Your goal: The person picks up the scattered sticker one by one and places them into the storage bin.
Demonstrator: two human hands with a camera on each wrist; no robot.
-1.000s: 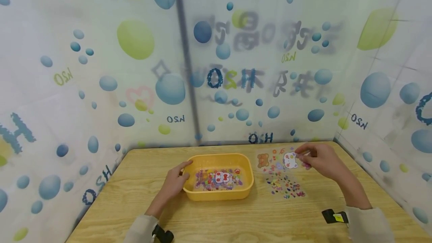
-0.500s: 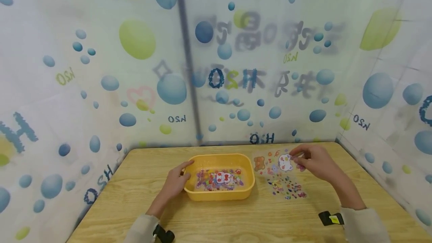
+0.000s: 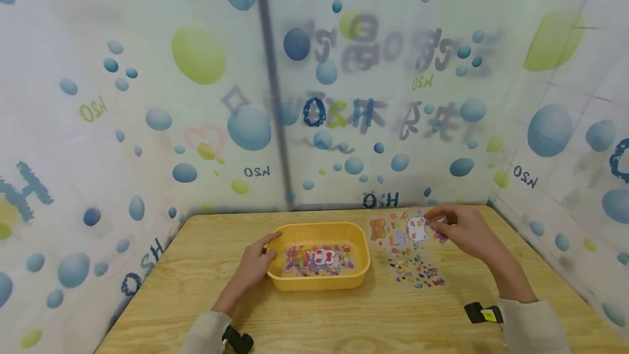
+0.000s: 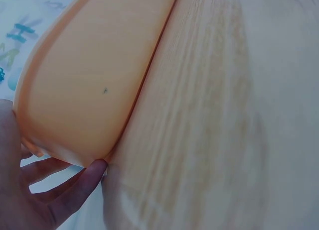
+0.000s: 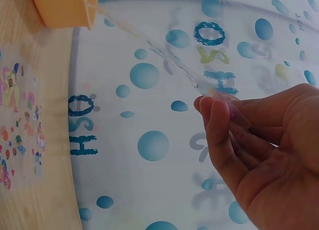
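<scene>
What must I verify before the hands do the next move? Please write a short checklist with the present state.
1. Left hand holds the yellow tub: ok.
2. Right hand pinches the bear sticker sheet at its edge: ok.
3. Bear sticker sheet is raised off the table: ok.
4. Tub is empty: not ok, stickers lie inside.
5. Bear sticker sheet is apart from the tub: cannot tell; they nearly meet in the head view.

table (image 3: 319, 321): wood-grained | curtain (image 3: 339, 83): white, blue and green bubbles, H2O lettering | dark stripe (image 3: 273, 86): near-vertical, on curtain
</scene>
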